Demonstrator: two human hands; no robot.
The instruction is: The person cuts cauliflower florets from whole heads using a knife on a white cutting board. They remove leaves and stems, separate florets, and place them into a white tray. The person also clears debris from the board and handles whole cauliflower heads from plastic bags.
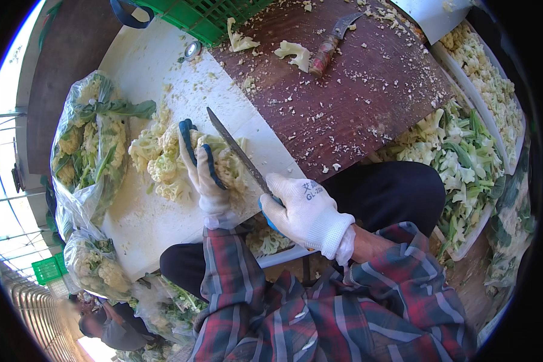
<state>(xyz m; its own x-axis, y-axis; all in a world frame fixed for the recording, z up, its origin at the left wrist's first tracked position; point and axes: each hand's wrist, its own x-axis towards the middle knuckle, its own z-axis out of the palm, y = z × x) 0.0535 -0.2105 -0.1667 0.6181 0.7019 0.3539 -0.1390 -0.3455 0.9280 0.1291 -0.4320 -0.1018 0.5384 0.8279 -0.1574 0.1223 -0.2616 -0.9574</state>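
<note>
My right hand (pixel 298 206), in a white knit glove with blue coating, grips a knife, its dark blade (pixel 237 147) angled up and left over the white board. My left hand (pixel 203 174), gloved the same way, lies with fingers extended and apart among cut cauliflower pieces. Under and right of its fingers is a cauliflower piece (pixel 231 169); its palm side is hidden. Pale florets (pixel 163 165) are heaped to its left. The knife blade is just right of this hand, apart from its fingers.
A second knife (pixel 328 50) rests on the crumb-strewn brown board (pixel 344 108). Bagged cauliflower (pixel 90 140) stands at left, a green crate (pixel 203 18) at the top. Trimmings (pixel 461 158) fill a container at right, beside a tub of florets (pixel 488 86). A person (pixel 113 326) is at lower left.
</note>
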